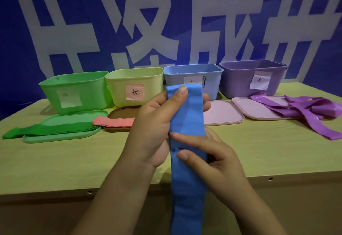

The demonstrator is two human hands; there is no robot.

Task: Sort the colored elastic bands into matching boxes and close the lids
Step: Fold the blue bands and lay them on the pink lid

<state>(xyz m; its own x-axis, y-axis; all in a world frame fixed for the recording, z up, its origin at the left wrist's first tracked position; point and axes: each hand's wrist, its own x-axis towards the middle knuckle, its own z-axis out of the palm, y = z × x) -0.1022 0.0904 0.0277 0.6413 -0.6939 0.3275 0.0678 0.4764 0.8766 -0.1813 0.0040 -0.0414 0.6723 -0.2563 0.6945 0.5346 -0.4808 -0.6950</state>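
A long blue elastic band hangs down in front of the table. My left hand grips its folded top end, thumb across the front. My right hand pinches the band lower down between thumb and fingers. Behind stand four open boxes: green, yellow, blue and purple. Green bands lie on the green lid, pink bands on the brown lid, and purple bands across a pink lid.
A second pink lid lies flat in front of the blue box. The wooden table has a front edge with small holes. A blue banner with large white characters hangs behind the boxes.
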